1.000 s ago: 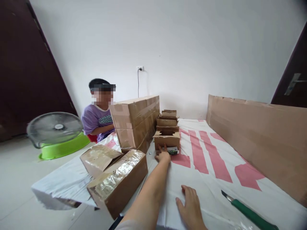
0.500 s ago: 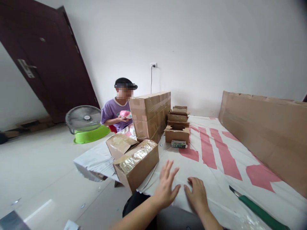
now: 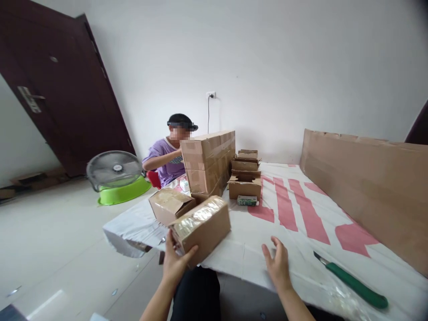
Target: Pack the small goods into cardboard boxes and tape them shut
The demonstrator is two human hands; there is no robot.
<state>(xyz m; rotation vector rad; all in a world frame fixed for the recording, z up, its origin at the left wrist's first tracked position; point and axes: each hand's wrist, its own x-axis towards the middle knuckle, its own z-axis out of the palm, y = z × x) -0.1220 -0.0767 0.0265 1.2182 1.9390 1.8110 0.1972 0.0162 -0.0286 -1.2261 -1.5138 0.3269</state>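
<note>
My left hand (image 3: pixel 176 258) grips the near end of a taped cardboard box (image 3: pixel 207 236), thumb on its side and fingers at its far corner. Clear shiny tape covers the top of this box, which sits tilted at the table's front left edge. Just behind it rests a second cardboard box (image 3: pixel 169 206). My right hand (image 3: pixel 277 263) hovers over the cloth with fingers apart, holding nothing. To its right lies a green utility knife (image 3: pixel 356 283) with its blade out, beside crumpled clear plastic (image 3: pixel 346 296).
Stacked sealed boxes (image 3: pixel 210 162) form a wall at mid-table. Open cartons (image 3: pixel 245 185) line up beside them, a small green-and-white carton (image 3: pixel 247 200) in front. A large cardboard sheet (image 3: pixel 361 178) stands at right. Another person (image 3: pixel 167 156) sits behind the stack, near a fan (image 3: pixel 115 168).
My left hand has moved left from above the cloth and taken hold of the taped box, which has shifted slightly right. The other person's arm now reaches behind the stack.
</note>
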